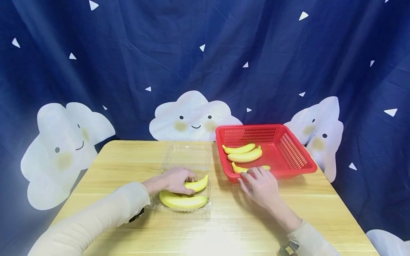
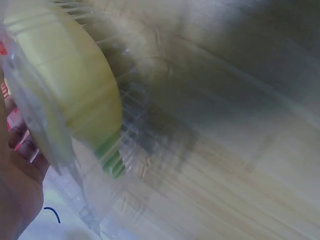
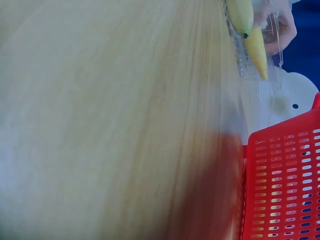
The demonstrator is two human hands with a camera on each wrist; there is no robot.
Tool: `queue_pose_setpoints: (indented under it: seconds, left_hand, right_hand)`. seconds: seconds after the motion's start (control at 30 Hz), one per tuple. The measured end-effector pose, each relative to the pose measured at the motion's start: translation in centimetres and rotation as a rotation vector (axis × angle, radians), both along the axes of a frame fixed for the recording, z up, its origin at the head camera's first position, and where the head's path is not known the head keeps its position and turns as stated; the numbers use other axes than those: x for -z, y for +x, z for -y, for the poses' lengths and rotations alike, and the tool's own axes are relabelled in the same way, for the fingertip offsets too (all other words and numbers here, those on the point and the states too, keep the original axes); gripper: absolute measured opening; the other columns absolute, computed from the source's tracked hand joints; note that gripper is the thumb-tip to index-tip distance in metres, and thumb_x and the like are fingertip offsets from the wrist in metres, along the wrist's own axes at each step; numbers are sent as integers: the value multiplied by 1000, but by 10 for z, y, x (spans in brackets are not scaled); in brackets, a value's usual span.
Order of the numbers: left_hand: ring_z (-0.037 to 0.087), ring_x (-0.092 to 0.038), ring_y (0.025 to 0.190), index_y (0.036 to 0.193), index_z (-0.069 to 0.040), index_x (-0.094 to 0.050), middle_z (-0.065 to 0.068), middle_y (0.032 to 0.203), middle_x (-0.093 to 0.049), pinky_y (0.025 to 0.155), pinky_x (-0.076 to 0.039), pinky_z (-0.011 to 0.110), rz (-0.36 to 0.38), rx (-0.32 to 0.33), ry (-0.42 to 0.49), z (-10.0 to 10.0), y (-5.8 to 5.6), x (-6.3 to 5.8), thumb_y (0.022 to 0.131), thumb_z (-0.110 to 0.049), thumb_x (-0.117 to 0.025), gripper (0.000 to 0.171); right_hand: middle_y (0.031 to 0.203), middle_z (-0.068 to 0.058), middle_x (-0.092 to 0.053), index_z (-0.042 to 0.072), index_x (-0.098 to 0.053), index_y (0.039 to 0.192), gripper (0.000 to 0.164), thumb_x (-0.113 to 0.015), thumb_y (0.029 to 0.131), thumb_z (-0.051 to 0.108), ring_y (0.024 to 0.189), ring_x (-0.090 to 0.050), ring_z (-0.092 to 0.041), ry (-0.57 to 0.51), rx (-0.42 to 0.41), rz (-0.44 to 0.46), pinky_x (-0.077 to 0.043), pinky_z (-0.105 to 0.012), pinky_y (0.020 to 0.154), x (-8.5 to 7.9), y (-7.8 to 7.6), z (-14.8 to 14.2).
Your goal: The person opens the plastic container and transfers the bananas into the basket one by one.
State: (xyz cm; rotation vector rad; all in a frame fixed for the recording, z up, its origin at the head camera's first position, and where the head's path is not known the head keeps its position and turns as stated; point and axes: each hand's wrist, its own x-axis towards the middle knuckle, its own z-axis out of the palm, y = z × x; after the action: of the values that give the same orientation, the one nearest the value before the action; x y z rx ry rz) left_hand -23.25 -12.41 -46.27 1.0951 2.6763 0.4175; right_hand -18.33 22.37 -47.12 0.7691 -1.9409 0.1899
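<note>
My left hand [image 1: 179, 180] is inside a clear plastic clamshell box [image 1: 209, 204], its thumb and fingers around one end of a yellow banana [image 1: 199, 185]. A second banana [image 1: 183, 202] lies nearer to me in the same box; through the box wall, the left wrist view shows a banana [image 2: 75, 85] with a green tip. My right hand [image 1: 263, 186] reaches over the near rim of a red basket [image 1: 296, 174], fingertips right by a banana [image 1: 237, 168] that they partly cover. The right wrist view does not show the right hand.
Two more bananas [image 1: 245, 155] lie side by side in the basket's left part. The box's clear lid [image 1: 187, 156] is folded back, away from me. Under everything is a wooden table [image 1: 128, 163], with a dark blue cloud-print curtain [image 1: 179, 53] behind it.
</note>
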Motion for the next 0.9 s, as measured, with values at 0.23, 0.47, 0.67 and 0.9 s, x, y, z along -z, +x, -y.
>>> queue_pose_setpoints:
  seconds: [0.23, 0.47, 0.67, 0.9]
  left_hand:
    - [5, -60, 80, 104, -26, -74, -8, 96, -75, 69, -49, 23, -28, -6, 1, 2, 0, -8, 81, -39, -84, 28]
    - [5, -59, 80, 104, -27, -73, -12, 95, -73, 71, -48, 23, -54, 0, 14, 2, 2, -16, 81, -39, -85, 29]
    - [4, -57, 77, 103, -27, -73, -12, 94, -72, 68, -47, 23, -62, -7, 24, 5, 0, -20, 80, -39, -85, 29]
    - [4, -55, 71, 100, -26, -73, -12, 89, -71, 60, -44, 21, -97, -27, 68, 3, -5, -28, 79, -36, -86, 27]
  right_hand:
    - [80, -3, -67, 13, -80, 92, 28, -65, 97, 36, 70, -59, -25, -4, -6, -4, -45, -38, 54, 0, -1, 0]
    - [80, -3, -67, 13, -80, 92, 29, -64, 98, 37, 70, -59, -26, -6, -7, -2, -45, -39, 54, 1, 0, 0]
    - [81, -3, -68, 13, -80, 93, 30, -63, 99, 37, 71, -59, -25, -2, -3, 5, -45, -38, 54, 3, 1, -1]
    - [80, -3, -67, 13, -80, 92, 29, -63, 98, 36, 71, -58, -25, -6, -5, -5, -45, -38, 54, 2, 0, -1]
